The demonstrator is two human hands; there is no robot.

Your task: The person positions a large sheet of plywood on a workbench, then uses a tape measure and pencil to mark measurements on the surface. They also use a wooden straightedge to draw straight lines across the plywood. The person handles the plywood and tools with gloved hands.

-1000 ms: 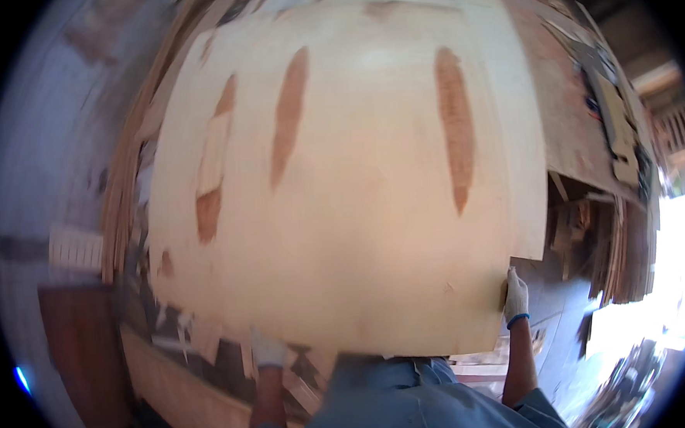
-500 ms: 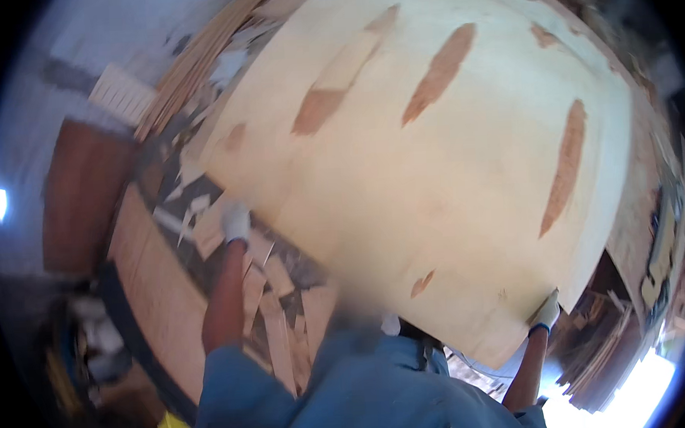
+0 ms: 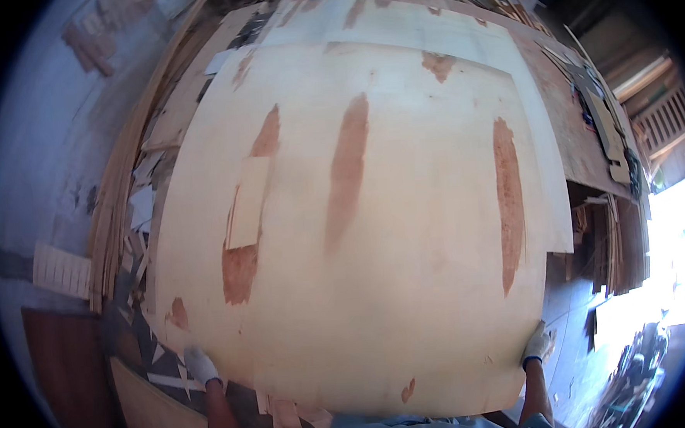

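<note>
A large pale veneer sheet (image 3: 408,288) with long reddish-brown patches fills the middle of the view, its near edge close to my body. My left hand (image 3: 201,365), in a white glove, is closed on the sheet's near left edge, close to the corner. At the near right side my right hand (image 3: 537,343), gloved too, grips the sheet's edge; some of its fingers are hidden. A narrow pale strip (image 3: 249,199) lies across one brown patch. Beyond and to the right, another pale sheet (image 3: 395,29) shows underneath.
Scrap veneer pieces (image 3: 287,422) litter the floor by my left arm. Long wooden strips (image 3: 121,202) run along the left wall, near a reddish-brown board (image 3: 64,376). On the right stand stacked boards (image 3: 619,246) and a wooden surface (image 3: 566,125) holding assorted pieces.
My view has turned, so the sheet appears squarer to me and lower. Both hands stay at its near edge, while more of the lower sheet shows at the far side.
</note>
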